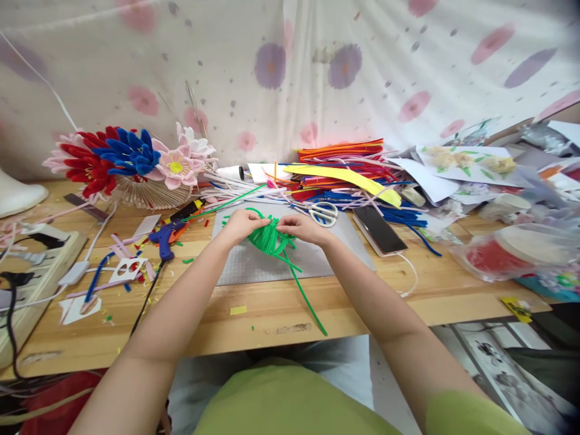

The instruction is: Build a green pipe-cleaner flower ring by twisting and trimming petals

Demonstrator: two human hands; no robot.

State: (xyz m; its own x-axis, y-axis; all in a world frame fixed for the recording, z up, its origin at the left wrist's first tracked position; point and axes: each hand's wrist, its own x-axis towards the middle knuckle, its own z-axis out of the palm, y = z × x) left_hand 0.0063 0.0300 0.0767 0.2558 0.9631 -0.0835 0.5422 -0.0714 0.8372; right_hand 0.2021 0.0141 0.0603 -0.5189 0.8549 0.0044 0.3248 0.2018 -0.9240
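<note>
Between my hands lies a bunch of bent green pipe cleaners [266, 240], resting on a grey mat [244, 270]. My left hand [244, 226] is closed at the bunch's upper left, with thumb and fingers pinched together. From the right, my right hand [301, 228] pinches at the upper right of the same bunch. Exactly which strand each set of fingertips grips is too small to make out. One loose green pipe cleaner [310, 303] trails from the bunch over the table's front edge. White-handled scissors [323, 214] lie just beyond my right hand.
At the left are pipe-cleaner flowers [131, 154], a blue glue gun [164, 239] with a cord, scraps and a power strip [43, 278]. Coloured pipe cleaners [339, 151] are heaped at the back. A phone [379, 228] and plastic-wrapped items [502, 251] occupy the right.
</note>
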